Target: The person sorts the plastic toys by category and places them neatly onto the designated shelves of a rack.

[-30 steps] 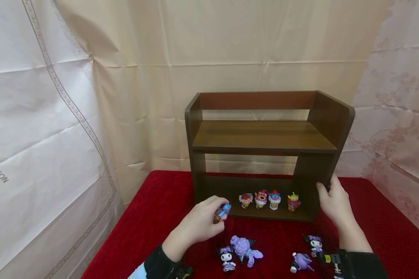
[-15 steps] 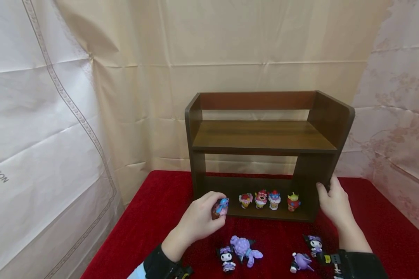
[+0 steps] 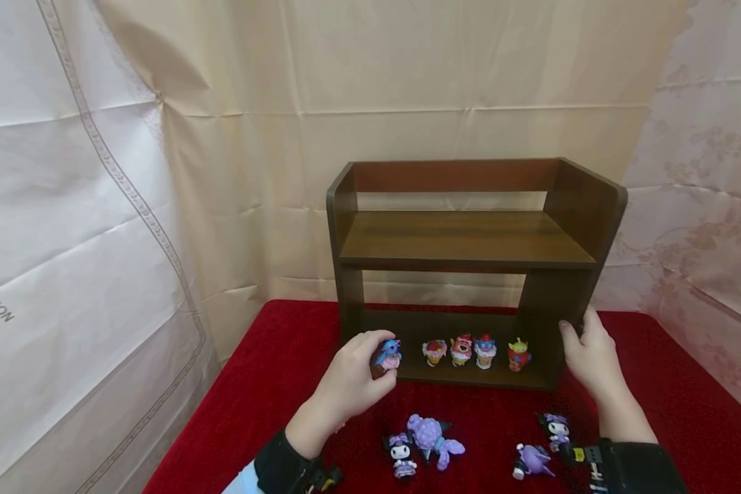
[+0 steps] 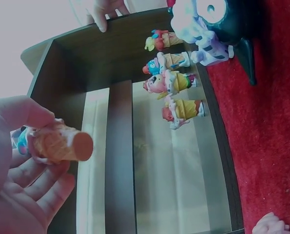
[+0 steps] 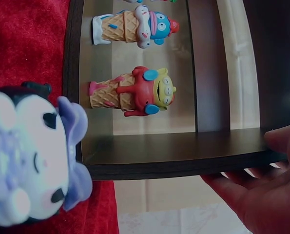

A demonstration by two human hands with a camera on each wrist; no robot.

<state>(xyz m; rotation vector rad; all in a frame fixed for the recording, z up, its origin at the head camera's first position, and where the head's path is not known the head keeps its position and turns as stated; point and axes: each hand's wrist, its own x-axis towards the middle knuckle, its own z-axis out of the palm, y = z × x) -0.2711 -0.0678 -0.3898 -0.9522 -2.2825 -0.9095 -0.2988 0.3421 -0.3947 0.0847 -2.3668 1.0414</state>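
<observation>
My left hand [image 3: 352,374] pinches a blue-headed ice-cream-cone figurine [image 3: 387,355] between thumb and fingers, in front of the left part of the lower shelf. In the left wrist view the figurine's brown cone [image 4: 62,145] points away from the palm, base outward. My right hand [image 3: 593,353] grips the right side panel of the dark wooden shelf unit [image 3: 469,261], thumb on the inner face and fingers outside. Upright on the lower board stand a pink-topped cone figurine [image 3: 434,353], a red-hatted pink one [image 3: 461,350], a blue one [image 3: 485,353] and a yellow-green-headed one in red [image 3: 519,356].
On the red cloth [image 3: 241,412] before the unit, a black-and-purple figurine [image 3: 401,458] stands beside a larger lilac one [image 3: 431,439] lying down. Further right are a lying purple figurine [image 3: 534,460] and another black-hooded one [image 3: 557,432]. Cream curtains [image 3: 457,82] hang behind.
My left hand has moved slightly up and left with the cone figurine, turning it so its blue head faces up. My right hand stays on the side panel.
</observation>
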